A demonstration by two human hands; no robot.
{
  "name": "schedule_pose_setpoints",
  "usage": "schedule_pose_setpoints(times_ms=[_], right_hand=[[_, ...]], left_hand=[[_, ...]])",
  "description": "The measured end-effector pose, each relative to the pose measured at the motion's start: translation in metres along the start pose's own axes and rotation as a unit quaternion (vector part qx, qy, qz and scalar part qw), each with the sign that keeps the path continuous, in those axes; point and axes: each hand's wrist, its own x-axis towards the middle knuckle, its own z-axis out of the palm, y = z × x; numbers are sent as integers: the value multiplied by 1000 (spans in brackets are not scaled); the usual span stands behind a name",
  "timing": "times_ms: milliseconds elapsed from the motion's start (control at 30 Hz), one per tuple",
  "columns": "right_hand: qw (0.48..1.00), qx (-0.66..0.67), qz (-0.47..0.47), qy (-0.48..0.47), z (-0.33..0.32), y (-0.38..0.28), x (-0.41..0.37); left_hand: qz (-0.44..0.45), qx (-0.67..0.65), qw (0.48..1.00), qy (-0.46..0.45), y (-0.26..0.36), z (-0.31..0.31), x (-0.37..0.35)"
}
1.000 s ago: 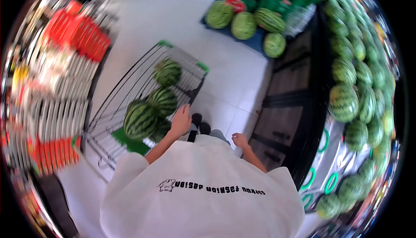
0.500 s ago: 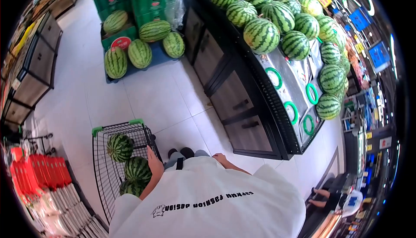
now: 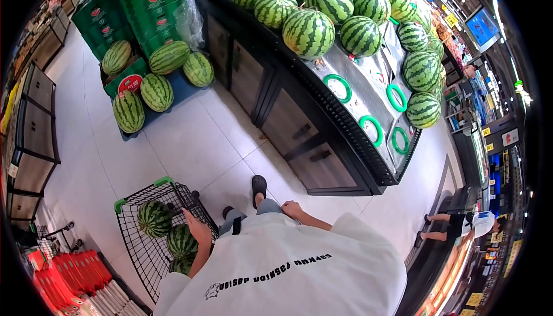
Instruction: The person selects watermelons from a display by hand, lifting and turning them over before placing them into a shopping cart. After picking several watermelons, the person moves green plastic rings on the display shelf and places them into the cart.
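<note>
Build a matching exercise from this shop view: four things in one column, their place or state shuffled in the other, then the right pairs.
Column one
1. left hand
2. right hand
3. green rings
4. cart

Column two
A. holds striped watermelons
B. lie on the silver display top
C. rests on the cart's rim
D. free, touching nothing

Pairs: 1-C, 2-D, 3-B, 4-A
</note>
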Motion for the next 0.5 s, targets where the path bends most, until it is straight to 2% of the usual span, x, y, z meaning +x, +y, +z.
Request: schedule_pose_setpoints(times_ms=[100,133,233,267,367,500], right_hand=[[1000,4,-20,7,-19,-13,11],[999,8,-31,3,-24,-16,21],[998,21,-56,-2,-49,-21,45],[998,31,-57,-2,-59,-22,51],[996,41,-83,14,-88,-13,71],[987,101,-128,18,-138,-14,76]], left_hand=[[-54,7,998,-30,8,2,8],[-1,42,999,-8,7,4,12],[-33,124,991,-33,13,9,24],[-70,121,988,-58,22,7,30],[-57,176,982,-41,35,14,39],[-89,178,979,-45,29,33,63]])
